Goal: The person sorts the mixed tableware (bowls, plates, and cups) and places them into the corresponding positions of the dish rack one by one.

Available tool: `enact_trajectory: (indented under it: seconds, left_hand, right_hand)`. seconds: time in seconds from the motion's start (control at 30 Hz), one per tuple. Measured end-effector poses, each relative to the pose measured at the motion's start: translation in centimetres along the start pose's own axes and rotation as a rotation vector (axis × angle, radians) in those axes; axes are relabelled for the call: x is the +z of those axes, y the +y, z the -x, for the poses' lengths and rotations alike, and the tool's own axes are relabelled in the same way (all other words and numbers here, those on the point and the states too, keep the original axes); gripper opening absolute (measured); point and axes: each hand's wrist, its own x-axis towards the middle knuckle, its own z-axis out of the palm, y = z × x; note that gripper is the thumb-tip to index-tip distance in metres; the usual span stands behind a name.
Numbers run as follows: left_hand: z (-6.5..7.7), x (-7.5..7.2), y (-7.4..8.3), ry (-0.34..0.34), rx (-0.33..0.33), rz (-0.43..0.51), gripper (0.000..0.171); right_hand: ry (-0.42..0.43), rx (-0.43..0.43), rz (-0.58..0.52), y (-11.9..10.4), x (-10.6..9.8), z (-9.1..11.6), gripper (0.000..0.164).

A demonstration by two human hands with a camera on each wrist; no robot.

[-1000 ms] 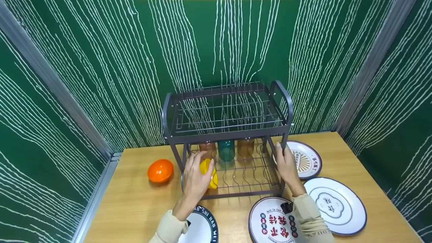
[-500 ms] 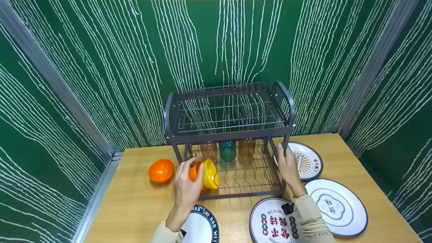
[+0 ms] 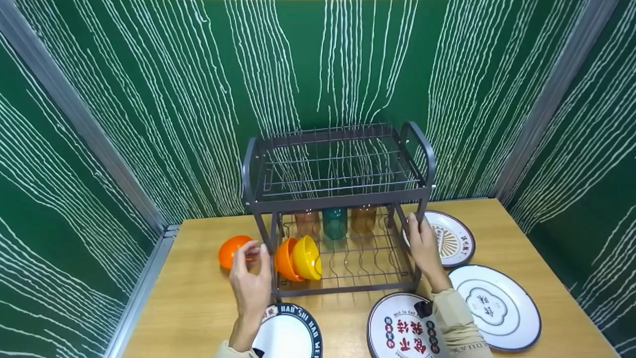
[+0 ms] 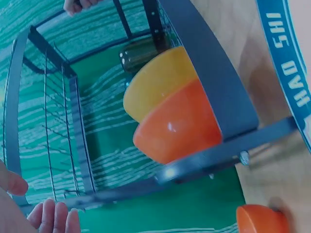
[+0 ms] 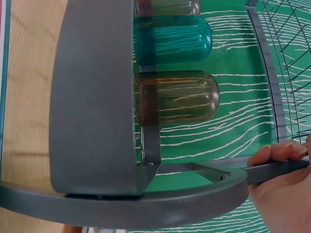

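Note:
My left hand is off the rack's left side, thumb and fingers apart with nothing between them. Its fingertips overlap the edge of a loose orange bowl on the table in the head view. An orange bowl and a yellow bowl stand tilted on edge, side by side, at the left front of the lower tier of a dark two-tier dish rack. My right hand grips the rack's right front post; the right wrist view shows its fingers curled round the bar.
Upturned tinted glasses, including a teal glass and an amber glass, line the back of the lower tier. Plates lie in front, such as a red-lettered plate and a dark-rimmed plate. A white plate lies at right.
My left hand has let go of the orange bowl, leaving it beside the yellow bowl in the rack, and moved left towards the loose orange bowl. My right hand has stayed on the post.

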Motion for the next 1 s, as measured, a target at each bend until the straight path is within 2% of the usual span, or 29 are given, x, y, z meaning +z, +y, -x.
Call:
enact_trajectory:
  seconds: [0.3,0.57,0.67,0.9,1.0]
  left_hand:
    - [-0.2,-0.7,-2.4,0.087,-0.053,-0.059,0.024]
    - [-1.0,-1.3,-5.1,0.153,-0.162,-0.087,0.031]
    - [-1.3,-1.5,-6.0,0.146,-0.218,-0.104,0.035]
    - [-1.7,-1.9,-8.2,0.114,-0.424,-0.096,0.041]
    - [-1.8,-2.0,-9.3,0.105,-0.475,-0.094,0.043]
  right_hand:
    - [0.007,-0.021,-0.009,0.3,0.1,0.0,0.031]
    - [0.027,-0.047,-0.001,0.4,0.2,-0.2,0.033]
    - [0.034,-0.053,0.002,0.4,0.1,-0.2,0.032]
    - [0.022,-0.036,-0.011,0.4,0.2,-0.2,0.03]
    - [0.029,-0.031,-0.005,0.4,0.2,-0.1,0.029]
